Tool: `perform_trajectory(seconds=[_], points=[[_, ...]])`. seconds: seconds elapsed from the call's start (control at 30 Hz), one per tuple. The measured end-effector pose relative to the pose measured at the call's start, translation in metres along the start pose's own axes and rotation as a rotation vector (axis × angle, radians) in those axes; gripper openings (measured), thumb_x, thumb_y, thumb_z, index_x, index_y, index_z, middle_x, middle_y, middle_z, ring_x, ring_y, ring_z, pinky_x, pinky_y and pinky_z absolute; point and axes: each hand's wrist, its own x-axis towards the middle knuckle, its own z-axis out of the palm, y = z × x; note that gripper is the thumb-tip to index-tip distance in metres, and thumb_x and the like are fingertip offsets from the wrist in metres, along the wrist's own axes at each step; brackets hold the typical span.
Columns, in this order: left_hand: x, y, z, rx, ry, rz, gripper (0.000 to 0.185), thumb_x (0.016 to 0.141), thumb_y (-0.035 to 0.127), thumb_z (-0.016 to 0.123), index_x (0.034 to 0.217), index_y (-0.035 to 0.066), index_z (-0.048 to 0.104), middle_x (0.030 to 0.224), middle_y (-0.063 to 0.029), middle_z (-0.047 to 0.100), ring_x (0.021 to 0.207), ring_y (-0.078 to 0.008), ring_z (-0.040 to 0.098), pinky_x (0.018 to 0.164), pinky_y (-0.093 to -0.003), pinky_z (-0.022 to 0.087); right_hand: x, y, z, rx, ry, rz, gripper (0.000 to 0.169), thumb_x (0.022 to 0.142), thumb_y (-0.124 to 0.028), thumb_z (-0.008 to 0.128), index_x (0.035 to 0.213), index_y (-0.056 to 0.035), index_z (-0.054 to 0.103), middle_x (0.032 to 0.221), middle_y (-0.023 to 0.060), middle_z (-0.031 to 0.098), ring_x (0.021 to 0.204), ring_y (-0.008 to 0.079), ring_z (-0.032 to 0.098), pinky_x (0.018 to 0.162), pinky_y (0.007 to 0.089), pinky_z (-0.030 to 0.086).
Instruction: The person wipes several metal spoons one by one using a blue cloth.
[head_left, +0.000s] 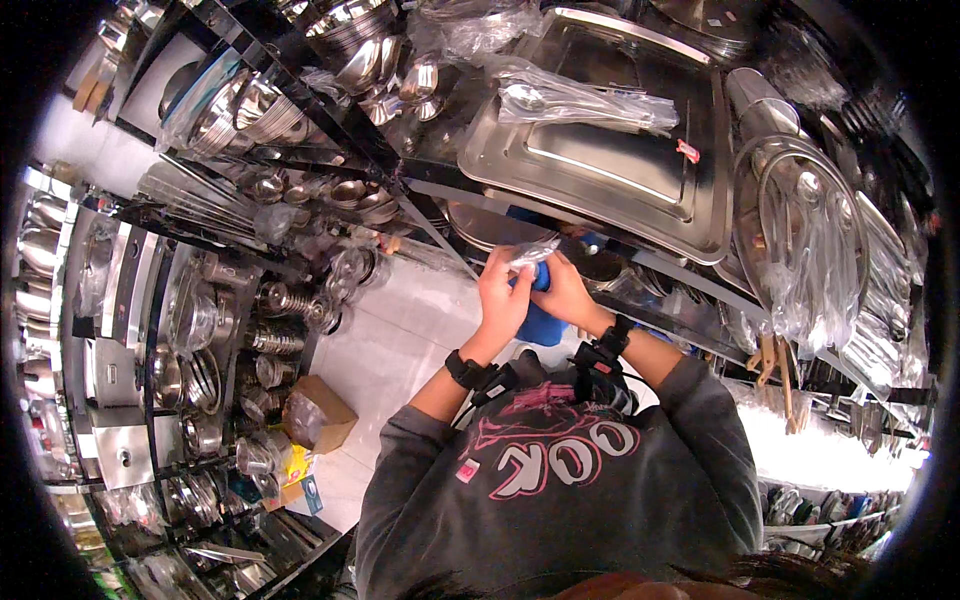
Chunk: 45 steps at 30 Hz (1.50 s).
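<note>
Both my hands are raised close together before my chest, at the edge of a metalware shelf. My left hand (505, 292) grips a small shiny metal piece (534, 255), whose exact kind I cannot tell; clear plastic may cover it. From the other side, my right hand (559, 285) holds a blue cloth (544, 324) against the same piece, and the cloth hangs down below my fingers. Beyond my hands, a large rectangular steel tray (600, 176) lies on the shelf with plastic-wrapped spoons (585, 105) on it.
An oval metal platter (857, 225) bearing bagged cutlery stands at the right. Steel bowls (255, 112) are stacked at the upper left. Shelves of metalware line the left side, with an open cardboard box (337, 424) on the floor beside them. Wooden handles (784, 375) jut from the right shelf.
</note>
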Motion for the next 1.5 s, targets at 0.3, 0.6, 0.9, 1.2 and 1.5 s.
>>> perform_trajectory(seconds=[0.3, 0.6, 0.9, 1.2, 1.5], points=[[0.018, 0.015, -0.006, -0.097, 0.036, 0.053, 0.016, 0.08, 0.007, 0.056, 0.094, -0.001, 0.055, 0.089, -0.0114, 0.054, 0.07, -0.021, 0.058, 0.059, -0.0257, 0.045, -0.006, 0.004, -0.011, -0.069, 0.048, 0.109, 0.055, 0.057, -0.005, 0.061, 0.109, 0.0009, 0.046, 0.097, 0.0252, 0.052, 0.093, 0.0418, 0.051, 0.081, 0.0437, 0.043], [0.02, 0.014, -0.003, -0.023, -0.101, 0.124, 0.022, 0.071, 0.001, 0.058, 0.092, -0.002, 0.052, 0.089, -0.0144, 0.053, 0.079, -0.0306, 0.055, 0.07, -0.0333, 0.045, 0.0, 0.018, -0.008, -0.035, 0.064, 0.005, 0.049, 0.057, -0.007, 0.063, 0.104, -0.0027, 0.052, 0.089, 0.021, 0.057, 0.086, 0.0385, 0.055, 0.076, 0.042, 0.046], [0.049, 0.059, -0.012, 0.084, -0.146, 0.442, 0.013, 0.074, -0.002, 0.055, 0.087, -0.002, 0.057, 0.092, -0.0107, 0.052, 0.078, -0.0181, 0.057, 0.066, -0.0263, 0.048, -0.016, 0.025, -0.022, -0.004, 0.037, 0.169, 0.055, 0.057, -0.006, 0.061, 0.11, -0.0003, 0.046, 0.091, 0.0238, 0.057, 0.088, 0.0406, 0.055, 0.075, 0.0414, 0.046], [0.057, 0.075, 0.023, -0.017, -0.315, 0.437, 0.025, 0.083, 0.012, 0.055, 0.103, -0.001, 0.048, 0.098, -0.0174, 0.053, 0.082, -0.0338, 0.057, 0.07, -0.0373, 0.046, -0.046, 0.02, -0.039, 0.022, 0.214, 0.147, 0.058, 0.055, -0.009, 0.062, 0.111, 0.0036, 0.05, 0.089, 0.0218, 0.055, 0.081, 0.0384, 0.055, 0.071, 0.0386, 0.045], [0.034, 0.09, 0.089, 0.025, -0.655, 0.636, 0.033, 0.082, 0.019, 0.054, 0.099, -0.007, 0.044, 0.09, -0.0235, 0.05, 0.082, -0.0394, 0.05, 0.069, -0.0449, 0.04, -0.097, -0.024, -0.081, -0.078, 0.576, 0.278, 0.052, 0.058, -0.007, 0.063, 0.106, 0.0064, 0.05, 0.09, 0.0247, 0.056, 0.084, 0.0404, 0.056, 0.071, 0.0391, 0.046]])
